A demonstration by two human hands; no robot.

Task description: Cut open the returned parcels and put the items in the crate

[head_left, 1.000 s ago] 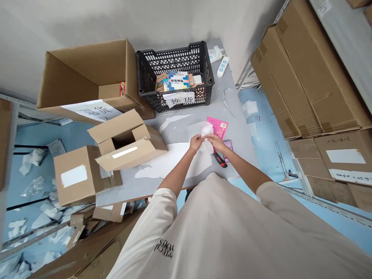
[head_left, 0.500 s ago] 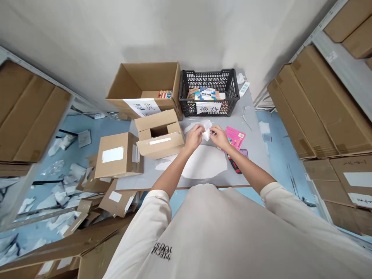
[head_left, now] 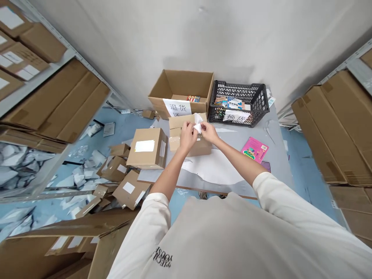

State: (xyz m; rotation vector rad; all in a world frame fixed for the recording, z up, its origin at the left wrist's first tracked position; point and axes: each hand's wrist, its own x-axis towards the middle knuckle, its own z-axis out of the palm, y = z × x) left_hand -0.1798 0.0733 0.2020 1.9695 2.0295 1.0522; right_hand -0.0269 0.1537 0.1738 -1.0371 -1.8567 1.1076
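Both my hands are raised over the grey table (head_left: 250,133) and pinch a small crumpled piece of white wrapping (head_left: 198,121) between them. My left hand (head_left: 187,135) grips its left side with closed fingers. My right hand (head_left: 208,131) holds the right side in a pinch. Under my hands lies a small opened cardboard box (head_left: 188,141). A pink booklet (head_left: 254,149) lies flat on the table to the right of my right forearm.
A large open carton (head_left: 181,91) with a paper label and a black plastic crate (head_left: 240,102) of books stand at the table's far edge. A sealed box (head_left: 147,147) sits left. Cardboard scraps and white wrappers litter the blue floor (head_left: 78,174). Shelves of flat cartons (head_left: 334,128) flank both sides.
The view has swung left. My hands have lifted the white wrapping from beside the pink booklet to above the small open box, and the wrapping looks more bunched up.
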